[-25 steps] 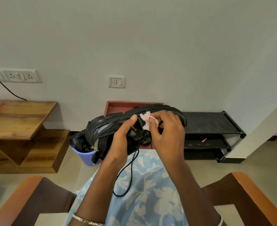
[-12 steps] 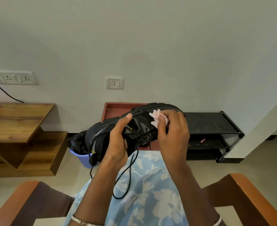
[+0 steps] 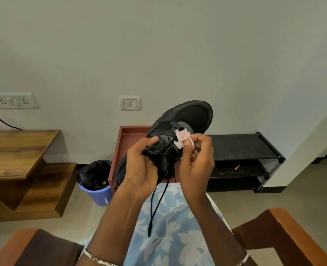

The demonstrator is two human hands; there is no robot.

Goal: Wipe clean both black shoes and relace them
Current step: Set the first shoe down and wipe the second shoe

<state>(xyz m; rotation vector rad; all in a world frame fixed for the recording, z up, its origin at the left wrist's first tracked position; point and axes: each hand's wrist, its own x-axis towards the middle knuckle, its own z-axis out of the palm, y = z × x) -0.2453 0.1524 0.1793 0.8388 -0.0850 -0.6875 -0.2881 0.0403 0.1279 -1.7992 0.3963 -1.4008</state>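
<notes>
The person sits in a chair with wooden armrests [image 3: 285, 229], a blue floral garment [image 3: 170, 239] over the lap. One black shoe [image 3: 193, 114] is held up above the lap in front of the wall, tilted with its toe pointing up and to the right and its heel down by the left wrist. The left hand [image 3: 139, 169] grips the shoe's middle, fingers curled round it and the thumb lying across the laced part. The right hand [image 3: 197, 162] is just beside it, its fingertips pinching a small crumpled pinkish-white wipe [image 3: 181, 137] that touches the shoe near the tongue. A loose black lace [image 3: 149, 227] hangs from the shoe down over the lap. On the floor behind stand a blue bin [image 3: 99, 194] lined with a black bag, a reddish-brown tray [image 3: 120, 150] and a black shoe rack [image 3: 235, 146]. A wooden table [image 3: 14, 148] is at the left.
</notes>
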